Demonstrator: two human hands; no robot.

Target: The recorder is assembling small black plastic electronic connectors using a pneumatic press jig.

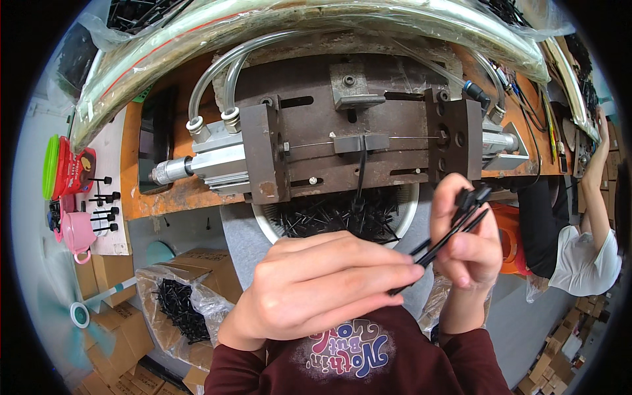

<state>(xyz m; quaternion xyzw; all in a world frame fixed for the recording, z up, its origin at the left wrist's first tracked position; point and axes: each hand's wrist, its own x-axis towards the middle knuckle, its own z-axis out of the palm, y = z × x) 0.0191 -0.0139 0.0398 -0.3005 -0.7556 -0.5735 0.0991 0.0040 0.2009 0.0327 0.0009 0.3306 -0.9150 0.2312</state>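
Note:
My left hand (319, 283) is closed, its fingertips pressed on the lower ends of a few thin black plastic sticks (442, 243) with wider heads. My right hand (469, 240) curls around the same sticks nearer their heads, which point up and to the right. Beyond my hands, a similar black stick (361, 172) hangs down from a small grey block (361, 143) in the middle of a brown metal fixture (316, 172). Below the fixture's front edge, a white-rimmed tub (411, 210) holds many black sticks, partly hidden by my left hand.
Silver air cylinders (224, 164) with clear hoses flank the fixture on an orange bench (155, 205). To the left are a pink cup (78, 230) and an open bag (181, 309) of black parts above cardboard boxes. Another person (586, 257) sits at the right, near an orange bin (508, 237).

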